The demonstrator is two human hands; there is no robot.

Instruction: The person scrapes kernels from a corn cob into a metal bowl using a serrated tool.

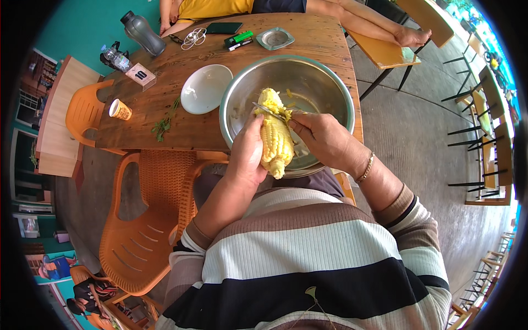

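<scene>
A husked yellow corn cob [277,142] is tilted above a large stainless steel bowl [348,101], its upper end partly cut. My left hand [247,154] holds the cob along its left side. In my right hand [324,136] is a thin metal blade [268,110], lying across the upper part of the cob; its handle is hidden by my fingers. Cut kernels cling around the blade. Some yellow and pale bits and a little liquid lie in the bowl, which rests near the edge of the wooden table.
A white bowl [206,88], green herb sprigs [165,123], paper cup [120,109], grey bottle [142,33], phone [224,28] and ashtray [275,38] are on the table [136,119]. An orange plastic chair [138,239] stands at my left. Beyond the table another person's legs [367,22] rest on a chair.
</scene>
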